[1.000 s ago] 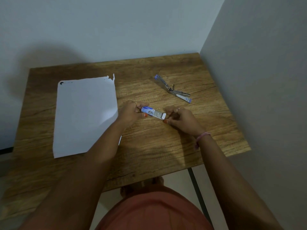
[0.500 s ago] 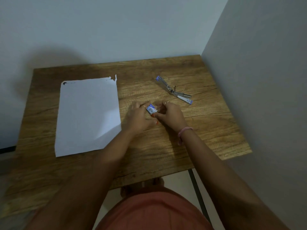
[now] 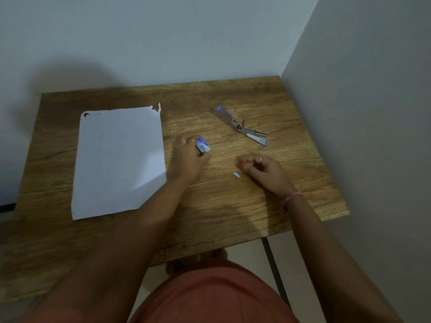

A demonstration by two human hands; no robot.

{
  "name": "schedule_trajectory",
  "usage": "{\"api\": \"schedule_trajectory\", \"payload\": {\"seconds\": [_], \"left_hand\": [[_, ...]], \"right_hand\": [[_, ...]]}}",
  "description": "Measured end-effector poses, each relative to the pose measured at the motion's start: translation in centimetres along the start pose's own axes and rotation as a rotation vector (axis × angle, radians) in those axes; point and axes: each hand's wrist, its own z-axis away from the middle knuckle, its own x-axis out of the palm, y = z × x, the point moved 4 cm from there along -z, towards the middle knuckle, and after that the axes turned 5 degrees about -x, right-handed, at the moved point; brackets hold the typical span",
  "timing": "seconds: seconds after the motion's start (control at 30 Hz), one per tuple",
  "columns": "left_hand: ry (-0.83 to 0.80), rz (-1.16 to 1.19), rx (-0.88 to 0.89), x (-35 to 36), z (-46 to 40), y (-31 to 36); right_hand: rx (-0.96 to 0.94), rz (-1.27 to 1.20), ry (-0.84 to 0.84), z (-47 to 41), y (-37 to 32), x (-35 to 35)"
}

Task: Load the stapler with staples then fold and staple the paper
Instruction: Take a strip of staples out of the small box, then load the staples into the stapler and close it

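My left hand point(image 3: 187, 157) grips a small blue-and-white staple box point(image 3: 203, 145) just above the wooden table point(image 3: 233, 213), right of the paper. My right hand point(image 3: 262, 167) hovers low over the table with its fingers curled and blurred. Whether it pinches anything is hidden. A short silver strip of staples point(image 3: 236, 174) lies on the wood just in front of its fingertips. The stapler point(image 3: 242, 127), metal with blue ends, lies swung wide open at the back right. A white sheet of paper point(image 3: 119, 159) with a torn top corner lies flat on the left.
Grey walls close in behind the table and along its right side. A dark table leg point(image 3: 271, 259) shows below the front edge, near my orange clothing point(image 3: 214, 294).
My hands have parted. The left one keeps the staple box, slid shut, and the right one has drawn away to the right. A small strip of staples now lies on the table.
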Motion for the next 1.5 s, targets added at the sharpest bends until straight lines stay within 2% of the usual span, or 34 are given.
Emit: {"api": "schedule_trajectory", "payload": {"seconds": [0.13, 0.3, 0.4, 0.53, 0.6, 0.67, 0.73, 0.87, 1.0, 1.1, 1.17, 1.3, 1.4, 1.5], "left_hand": [[-0.003, 0.004, -0.051, -0.2, -1.5, -0.2], [-0.03, -0.036, -0.114, -0.1, -2.2, 0.1], [0.033, -0.065, -0.121, -0.4, -2.3, 1.5], [0.099, 0.17, -0.067, -0.1, -2.9, 4.7], [0.022, 0.381, -0.155, 0.9, -3.3, 5.8], [-0.09, 0.608, -0.316, 2.4, -3.5, 6.6], [-0.145, 0.681, -0.405, 3.5, -4.0, 7.0], [-0.136, 0.629, -0.416, 4.2, -5.0, 7.5], [-0.12, 0.482, -0.436, 5.0, -5.6, 7.6], [-0.116, 0.367, -0.39, 5.5, -5.7, 8.0], [-0.099, 0.381, -0.406, 5.6, -5.5, 8.1], [0.007, 0.523, -0.464, 5.4, -4.7, 8.1], [-0.04, 0.833, -0.45, 5.4, -3.8, 8.0], [-0.012, 0.939, -0.433, 4.6, -3.0, 7.6]], "right_hand": [[-0.11, 0.17, -0.005, 0.4, -0.3, 1.0], [-0.206, 0.155, 0.076, 0.6, -0.7, 1.4], [-0.193, 0.133, 0.104, 0.5, -0.4, 1.3], [-0.02, -0.117, 0.193, 0.2, 0.9, 0.7], [0.029, -0.25, 0.227, 0.0, 1.4, 0.3], [0.038, -0.325, 0.236, -0.1, 1.5, -0.1], [0.042, -0.377, 0.223, -0.2, 1.5, -0.3], [0.05, -0.431, 0.201, -0.2, 1.5, -0.4], [0.06, -0.452, 0.192, -0.3, 1.4, -0.6], [0.095, -0.498, 0.231, -0.2, 1.5, -0.8], [0.113, -0.523, 0.265, -0.2, 1.7, -1.0], [0.156, -0.576, 0.328, -0.2, 2.1, -1.2], [0.179, -0.617, 0.338, 0.0, 2.4, -1.1], [0.19, -0.67, 0.346, 0.3, 2.2, -1.0]]}}
